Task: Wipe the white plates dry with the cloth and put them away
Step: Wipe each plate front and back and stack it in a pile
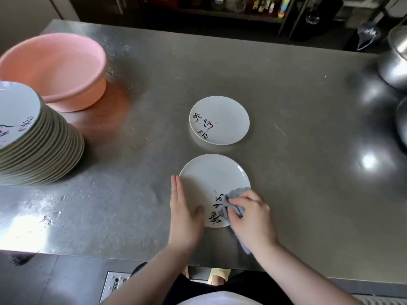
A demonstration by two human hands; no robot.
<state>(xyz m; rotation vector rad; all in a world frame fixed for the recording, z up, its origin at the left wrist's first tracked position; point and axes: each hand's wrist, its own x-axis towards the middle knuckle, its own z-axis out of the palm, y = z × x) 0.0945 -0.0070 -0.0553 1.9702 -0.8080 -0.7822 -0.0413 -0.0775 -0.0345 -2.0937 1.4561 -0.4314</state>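
Obs.: you wipe one plate near the front edge of the steel counter (286,106).

Far left: tall plate stack (33,142), pink basin (57,69) just behind it. Your left hand (185,216) lies with straight fingers along the near plate (211,179)'s left rim, thumb on its face. Your right hand (251,219) clenches the grey cloth (233,201) against its right side. Second plate (222,118) sits just beyond, apart. Metal pots (394,62) far right.

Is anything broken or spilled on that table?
Nothing looks broken. The tall plate stack at the left leans a bit, so it looks wobbly. The metal table has smeary marks, maybe water, near its front left. The right hand wipes the near plate with the cloth; the left hand steadies it.
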